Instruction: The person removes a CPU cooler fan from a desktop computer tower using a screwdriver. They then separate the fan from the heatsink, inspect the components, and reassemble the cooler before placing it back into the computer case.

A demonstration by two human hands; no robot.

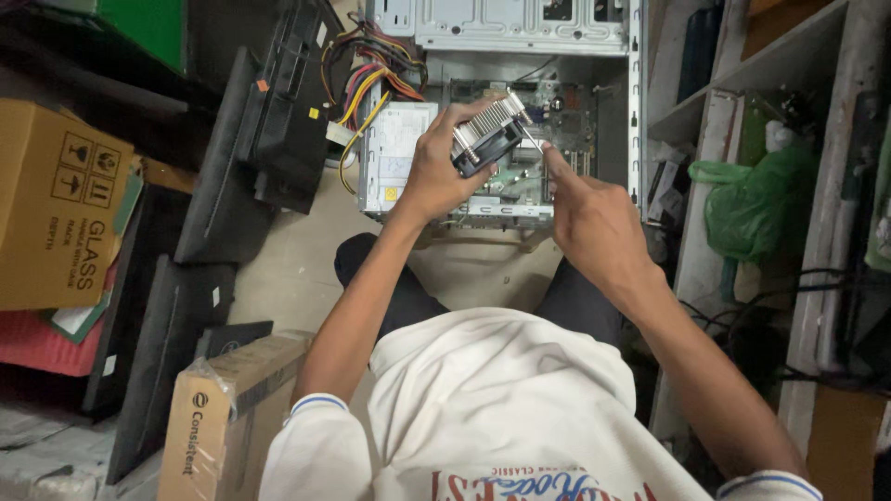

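Left hand grasps cooler firmly, above open computer case. Right hand at 4 o'clock pinches thin tool; steady heatsink, probe gently, avoid bending fins.

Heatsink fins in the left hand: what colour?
Silver bare metal fins on the heatsink, with a black fan underneath, held by the left hand. Head view.
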